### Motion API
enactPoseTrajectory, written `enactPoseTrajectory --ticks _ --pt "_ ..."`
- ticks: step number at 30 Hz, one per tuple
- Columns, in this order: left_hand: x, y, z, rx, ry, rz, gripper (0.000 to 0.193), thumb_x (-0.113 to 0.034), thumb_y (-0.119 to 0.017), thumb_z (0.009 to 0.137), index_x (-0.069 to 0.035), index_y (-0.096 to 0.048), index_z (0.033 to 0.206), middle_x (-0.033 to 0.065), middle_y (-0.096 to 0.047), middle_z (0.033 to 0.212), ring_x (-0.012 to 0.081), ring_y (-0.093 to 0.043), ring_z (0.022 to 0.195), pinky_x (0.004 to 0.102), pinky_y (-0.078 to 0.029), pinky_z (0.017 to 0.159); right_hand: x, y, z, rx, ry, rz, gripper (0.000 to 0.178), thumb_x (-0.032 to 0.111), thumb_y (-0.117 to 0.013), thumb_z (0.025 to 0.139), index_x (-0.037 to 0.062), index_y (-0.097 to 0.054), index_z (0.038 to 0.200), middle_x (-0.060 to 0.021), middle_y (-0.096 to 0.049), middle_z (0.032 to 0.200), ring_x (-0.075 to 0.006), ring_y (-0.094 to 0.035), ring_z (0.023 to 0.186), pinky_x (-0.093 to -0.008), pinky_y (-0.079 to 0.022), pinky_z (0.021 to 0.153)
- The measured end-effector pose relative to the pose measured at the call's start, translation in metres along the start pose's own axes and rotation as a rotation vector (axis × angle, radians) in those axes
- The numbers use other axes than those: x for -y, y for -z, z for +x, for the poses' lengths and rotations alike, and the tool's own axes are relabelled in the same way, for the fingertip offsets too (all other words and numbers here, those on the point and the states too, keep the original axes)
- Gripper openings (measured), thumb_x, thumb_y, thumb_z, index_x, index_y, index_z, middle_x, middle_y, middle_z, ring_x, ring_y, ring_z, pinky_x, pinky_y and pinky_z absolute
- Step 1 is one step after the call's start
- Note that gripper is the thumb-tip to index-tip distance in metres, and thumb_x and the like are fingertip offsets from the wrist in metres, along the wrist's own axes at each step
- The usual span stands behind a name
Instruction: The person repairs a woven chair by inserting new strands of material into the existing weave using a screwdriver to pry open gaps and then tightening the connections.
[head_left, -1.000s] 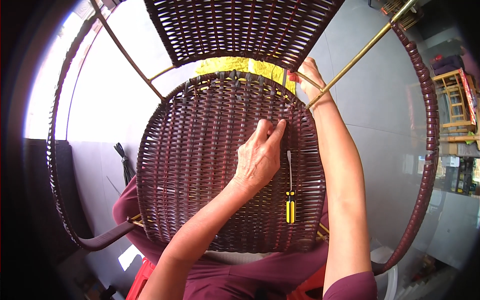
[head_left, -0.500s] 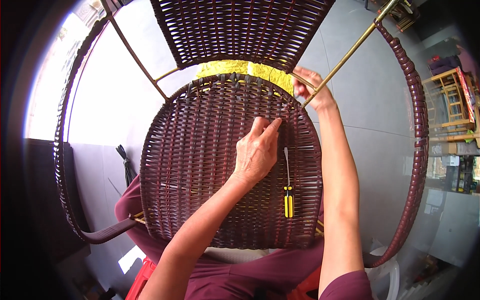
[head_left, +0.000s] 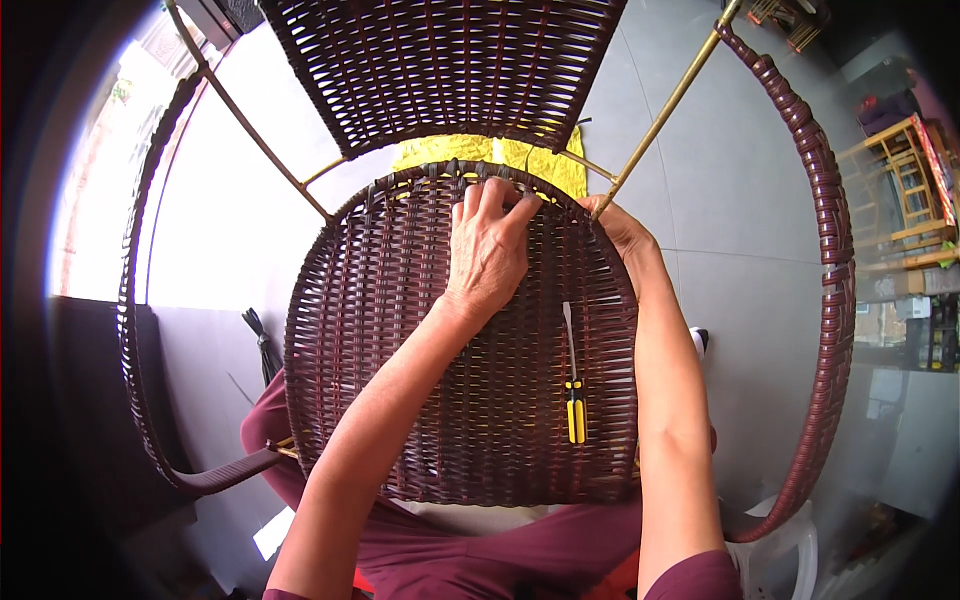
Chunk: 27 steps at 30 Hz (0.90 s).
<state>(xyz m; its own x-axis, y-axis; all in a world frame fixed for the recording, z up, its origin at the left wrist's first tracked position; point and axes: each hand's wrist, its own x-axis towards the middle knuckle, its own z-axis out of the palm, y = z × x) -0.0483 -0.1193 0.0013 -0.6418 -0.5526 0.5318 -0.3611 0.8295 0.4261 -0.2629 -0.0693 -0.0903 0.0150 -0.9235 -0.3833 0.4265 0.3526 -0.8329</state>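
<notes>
A dark brown woven wicker chair seat (head_left: 400, 300) lies in front of me, its woven backrest (head_left: 440, 70) beyond it. My left hand (head_left: 487, 245) presses on the seat close to its far rim. Its fingers are curled and closed at the weave, and what they pinch, if anything, is hidden. A thin dark strand (head_left: 528, 158) loops up at the rim just beyond them. My right hand (head_left: 625, 235) is at the seat's far right edge, below the brass-coloured frame tube (head_left: 660, 125); its fingertips are hidden under the seat. A yellow-and-black screwdriver (head_left: 575, 410) rests on the seat's right half.
Wrapped armrests (head_left: 835, 230) curve round both sides of the seat. Crumpled yellow material (head_left: 445, 152) shows through the gap below the backrest. On the floor at left lies a bundle of dark strands (head_left: 262, 340). Wooden furniture (head_left: 905, 190) stands far right.
My left hand has moved away from me to the far rim, its fingers curling. My right hand has drawn back from the gap, its fingers now beneath the seat edge. The view has shifted slightly.
</notes>
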Motion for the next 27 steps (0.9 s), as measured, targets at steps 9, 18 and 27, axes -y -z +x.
enactPoseTrajectory --ticks 9,18,27 --pt "-0.007 0.005 -0.003 0.07 -0.024 0.11 0.034 -0.002 -0.052 0.074 -0.011 -0.059 0.106 0.0102 -0.045 0.105 0.0289 -0.044 0.096 0.0391 -0.037 0.08 -0.009 0.0 0.009 -0.012 0.038 0.017 0.031 0.009 -0.069 0.066 -0.0074 -0.064 0.092 -0.0069 -0.065 0.075 -0.0107 -0.058 0.06 -0.0225 -0.048 0.056" --pt "-0.018 0.01 -0.01 0.123 0.025 0.26 0.039 -0.005 -0.049 0.079 -0.013 -0.055 0.116 0.0124 -0.045 0.115 0.0297 -0.044 0.106 0.0412 -0.034 0.09 0.014 -0.018 -0.008 0.002 0.168 -0.082 0.024 0.0 -0.068 0.071 -0.0012 -0.068 0.095 -0.0056 -0.067 0.076 -0.0082 -0.058 0.058 -0.0206 -0.047 0.055" --pt "-0.02 0.007 -0.007 0.121 0.147 0.143 0.032 -0.012 -0.053 0.083 -0.015 -0.055 0.115 0.0117 -0.043 0.114 0.0301 -0.042 0.104 0.0415 -0.033 0.086 0.023 -0.026 -0.017 -0.085 0.175 -0.177 0.022 0.007 -0.07 0.067 -0.0022 -0.068 0.086 -0.0042 -0.065 0.071 -0.0076 -0.057 0.058 -0.0192 -0.046 0.055"
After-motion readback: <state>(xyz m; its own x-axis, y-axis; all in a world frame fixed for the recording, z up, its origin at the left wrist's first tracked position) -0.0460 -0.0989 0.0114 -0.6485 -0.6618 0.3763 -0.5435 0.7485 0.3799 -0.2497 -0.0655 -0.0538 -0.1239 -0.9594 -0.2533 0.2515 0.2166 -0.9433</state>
